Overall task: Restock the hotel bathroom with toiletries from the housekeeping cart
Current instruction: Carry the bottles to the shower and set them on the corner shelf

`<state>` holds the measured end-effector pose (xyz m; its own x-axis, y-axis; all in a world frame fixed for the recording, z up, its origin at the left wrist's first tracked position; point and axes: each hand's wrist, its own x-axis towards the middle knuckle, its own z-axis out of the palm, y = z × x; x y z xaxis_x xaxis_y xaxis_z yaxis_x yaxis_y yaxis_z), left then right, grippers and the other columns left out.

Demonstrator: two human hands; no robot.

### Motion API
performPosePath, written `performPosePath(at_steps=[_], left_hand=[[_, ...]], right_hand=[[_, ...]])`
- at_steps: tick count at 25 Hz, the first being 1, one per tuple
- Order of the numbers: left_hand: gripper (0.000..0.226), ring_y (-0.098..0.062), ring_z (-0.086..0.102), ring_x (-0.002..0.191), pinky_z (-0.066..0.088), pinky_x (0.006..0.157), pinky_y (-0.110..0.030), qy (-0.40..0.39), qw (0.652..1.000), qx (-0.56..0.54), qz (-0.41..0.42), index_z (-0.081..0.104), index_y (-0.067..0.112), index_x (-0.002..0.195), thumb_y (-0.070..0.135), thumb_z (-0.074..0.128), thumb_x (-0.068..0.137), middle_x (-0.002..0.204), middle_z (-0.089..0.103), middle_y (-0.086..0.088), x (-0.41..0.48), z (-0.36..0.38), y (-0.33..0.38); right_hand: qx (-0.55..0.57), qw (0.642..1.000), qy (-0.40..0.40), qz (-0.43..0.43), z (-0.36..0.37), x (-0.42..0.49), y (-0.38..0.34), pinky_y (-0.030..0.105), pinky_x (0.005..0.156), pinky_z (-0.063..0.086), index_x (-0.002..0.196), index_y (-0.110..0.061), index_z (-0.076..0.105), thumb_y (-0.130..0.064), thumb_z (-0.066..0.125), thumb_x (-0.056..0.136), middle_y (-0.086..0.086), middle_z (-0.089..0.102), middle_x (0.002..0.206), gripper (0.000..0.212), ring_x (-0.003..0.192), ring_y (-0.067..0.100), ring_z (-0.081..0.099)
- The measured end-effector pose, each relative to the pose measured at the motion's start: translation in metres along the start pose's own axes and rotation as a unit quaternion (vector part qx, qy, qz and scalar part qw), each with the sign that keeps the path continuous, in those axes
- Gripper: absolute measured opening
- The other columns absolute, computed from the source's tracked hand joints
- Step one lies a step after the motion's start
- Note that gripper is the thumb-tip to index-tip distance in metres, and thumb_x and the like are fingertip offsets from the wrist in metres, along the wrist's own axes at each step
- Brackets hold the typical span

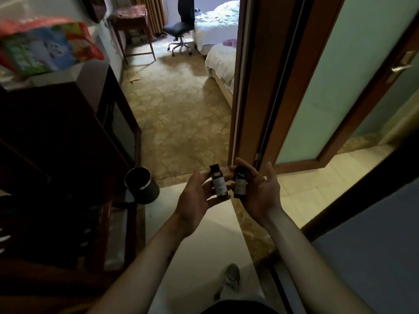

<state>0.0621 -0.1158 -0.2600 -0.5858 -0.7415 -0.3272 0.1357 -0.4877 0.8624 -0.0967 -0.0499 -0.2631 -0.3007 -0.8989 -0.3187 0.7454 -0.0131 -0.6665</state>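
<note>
My left hand (195, 196) is held palm up in front of me, with a small dark toiletry bottle (218, 181) with a pale label and a black cap standing in its fingers. Beside it my right hand (260, 191) grips a second small dark bottle (239, 182) with a label. The two bottles are upright and nearly touch each other. Both hands hover over the floor of a hallway, just left of an open frosted-glass door (317, 87) in a wooden frame.
A black round waste bin (141, 185) stands on the floor to my left, beside a dark wooden cabinet (56, 143). A colourful package (45, 44) lies on top of it. Beyond are patterned carpet (179, 109), an office chair (179, 30), a wooden table (131, 26) and beds (217, 60).
</note>
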Motion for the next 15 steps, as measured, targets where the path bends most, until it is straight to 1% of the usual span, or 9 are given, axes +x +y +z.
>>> performPosePath(at_steps=[1,3,5,7,9,11,12,14,15], left_hand=[[0.056,-0.034,0.065,0.122,0.053,0.098,-0.049,0.004,1.000,0.002,0.001,0.061,0.018,0.131,0.055,0.032,0.099,0.130,0.069,-0.013,0.025,0.004,0.011],[0.060,-0.035,0.065,0.121,0.054,0.096,-0.049,0.009,1.000,0.003,0.003,0.060,0.017,0.132,0.058,0.033,0.098,0.130,0.069,-0.015,0.074,0.016,0.028],[0.061,-0.034,0.067,0.119,0.057,0.093,-0.046,0.009,1.000,-0.004,-0.003,0.058,0.017,0.133,0.059,0.027,0.102,0.129,0.070,-0.014,0.110,0.028,0.039],[0.061,-0.032,0.068,0.117,0.060,0.086,-0.041,0.003,1.000,-0.014,-0.021,0.058,0.019,0.132,0.059,0.021,0.104,0.126,0.072,-0.012,0.149,0.041,0.045],[0.062,-0.032,0.069,0.115,0.060,0.083,-0.039,-0.012,0.999,-0.014,-0.037,0.063,0.020,0.128,0.058,0.020,0.105,0.125,0.072,-0.013,0.190,0.057,0.051],[0.065,-0.032,0.069,0.115,0.058,0.087,-0.041,-0.029,0.998,-0.005,-0.053,0.072,0.023,0.120,0.058,0.020,0.105,0.125,0.072,-0.014,0.231,0.076,0.058],[0.065,-0.033,0.069,0.115,0.057,0.089,-0.043,-0.040,0.997,-0.001,-0.061,0.072,0.021,0.122,0.058,0.021,0.105,0.125,0.072,-0.015,0.251,0.085,0.060],[0.064,-0.036,0.066,0.119,0.054,0.094,-0.046,-0.064,0.995,0.002,-0.082,0.057,0.015,0.135,0.059,0.022,0.104,0.128,0.070,-0.018,0.290,0.102,0.063],[0.065,-0.038,0.064,0.122,0.053,0.095,-0.047,-0.080,0.992,0.006,-0.095,0.052,0.013,0.140,0.059,0.023,0.104,0.130,0.068,-0.019,0.315,0.111,0.063]], right_hand=[[0.001,1.000,0.002,-0.001,0.000,0.025,-0.013,0.047,0.096,0.042,0.125,-0.010,0.069,-0.066,0.027,0.099,0.016,0.065,0.116,0.075,0.107,0.033,0.058],[-0.004,1.000,0.005,-0.010,-0.003,0.069,-0.040,0.045,0.091,0.044,0.123,-0.009,0.070,-0.066,0.028,0.098,0.016,0.065,0.113,0.075,0.102,0.032,0.060],[0.000,1.000,0.006,-0.013,-0.006,0.097,-0.063,0.044,0.087,0.047,0.125,-0.009,0.068,-0.066,0.027,0.099,0.015,0.066,0.111,0.075,0.097,0.030,0.062],[0.005,1.000,0.014,-0.017,-0.015,0.126,-0.087,0.042,0.087,0.051,0.129,-0.010,0.067,-0.066,0.026,0.099,0.015,0.066,0.114,0.076,0.099,0.029,0.063],[0.019,0.999,0.030,-0.026,-0.029,0.152,-0.111,0.040,0.085,0.055,0.130,-0.010,0.066,-0.066,0.025,0.099,0.015,0.066,0.115,0.076,0.098,0.027,0.066],[0.039,0.997,0.051,-0.040,-0.046,0.180,-0.133,0.039,0.082,0.055,0.131,-0.009,0.065,-0.065,0.024,0.100,0.016,0.068,0.114,0.076,0.096,0.026,0.068],[0.055,0.996,0.060,-0.049,-0.053,0.193,-0.142,0.038,0.080,0.056,0.132,-0.007,0.064,-0.064,0.025,0.101,0.016,0.069,0.113,0.076,0.095,0.026,0.068],[0.076,0.993,0.069,-0.065,-0.067,0.217,-0.162,0.038,0.076,0.056,0.133,-0.005,0.061,-0.063,0.024,0.102,0.016,0.068,0.110,0.075,0.091,0.028,0.066],[0.080,0.991,0.078,-0.075,-0.076,0.233,-0.173,0.038,0.077,0.055,0.132,-0.005,0.061,-0.062,0.024,0.102,0.016,0.068,0.110,0.074,0.091,0.028,0.065]])
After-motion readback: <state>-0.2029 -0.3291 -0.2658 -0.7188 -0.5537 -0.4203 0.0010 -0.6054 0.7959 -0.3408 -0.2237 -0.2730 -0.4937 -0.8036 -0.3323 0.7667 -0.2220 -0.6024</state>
